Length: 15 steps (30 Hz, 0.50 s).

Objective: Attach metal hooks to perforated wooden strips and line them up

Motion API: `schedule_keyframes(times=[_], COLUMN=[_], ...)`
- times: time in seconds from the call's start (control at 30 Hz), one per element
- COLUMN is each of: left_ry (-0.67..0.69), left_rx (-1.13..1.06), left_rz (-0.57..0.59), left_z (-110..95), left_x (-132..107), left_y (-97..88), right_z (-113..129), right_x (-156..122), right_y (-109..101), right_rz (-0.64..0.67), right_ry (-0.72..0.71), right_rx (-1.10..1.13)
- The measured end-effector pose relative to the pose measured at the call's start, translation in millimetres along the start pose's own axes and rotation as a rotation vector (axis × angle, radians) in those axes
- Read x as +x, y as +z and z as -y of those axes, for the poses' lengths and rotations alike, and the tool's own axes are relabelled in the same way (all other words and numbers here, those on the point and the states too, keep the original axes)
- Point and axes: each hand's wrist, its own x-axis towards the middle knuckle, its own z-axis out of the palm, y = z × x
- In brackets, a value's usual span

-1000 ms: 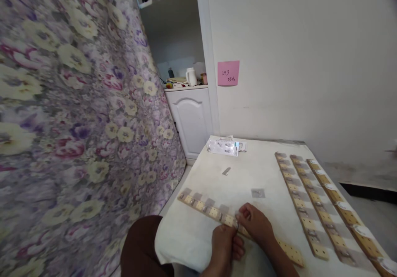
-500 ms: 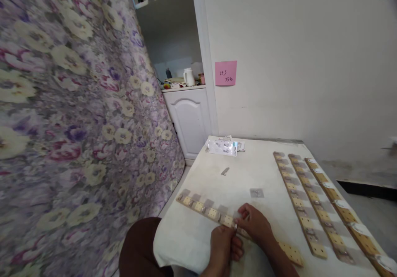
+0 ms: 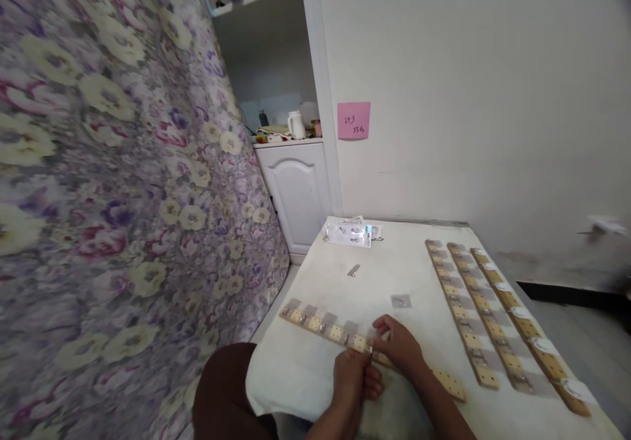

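Note:
A long tan perforated strip [image 3: 320,325] lies across the near part of the white-covered table [image 3: 394,262]. Small metal pieces sit along the strip's left half. My left hand [image 3: 351,379] and my right hand [image 3: 400,346] meet over the strip's middle, fingers curled. Between their fingertips shows a small metal piece [image 3: 371,352], pressed at the strip. The right hand rests on the strip and hides part of it.
Three more tan strips [image 3: 473,308] lie side by side at the right. A small clear packet [image 3: 401,301], a loose metal bit [image 3: 353,270] and clear bags [image 3: 351,233] lie further back. Floral fabric [image 3: 123,183] hangs left; a white cabinet [image 3: 298,187] and pink note [image 3: 353,121] behind.
Both hands stay pinched at the same spot on the strip. The view has drifted a little, shifting everything slightly left.

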Motion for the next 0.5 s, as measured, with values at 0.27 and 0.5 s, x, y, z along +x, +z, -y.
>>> schedule_keyframes(times=[0.27, 0.5], left_ry=[0.053, 0.133], left_rx=[-0.050, -0.084], left_rz=[0.040, 0.038], left_z=[4, 11], left_x=[-3, -6], left_y=[-6.6, -9.4], right_z=[-16, -18], right_x=[-26, -63], right_y=[-29, -31], right_rz=[-0.138, -0.110], right_ry=[-0.090, -0.187], right_rx=[0.021, -0.250])
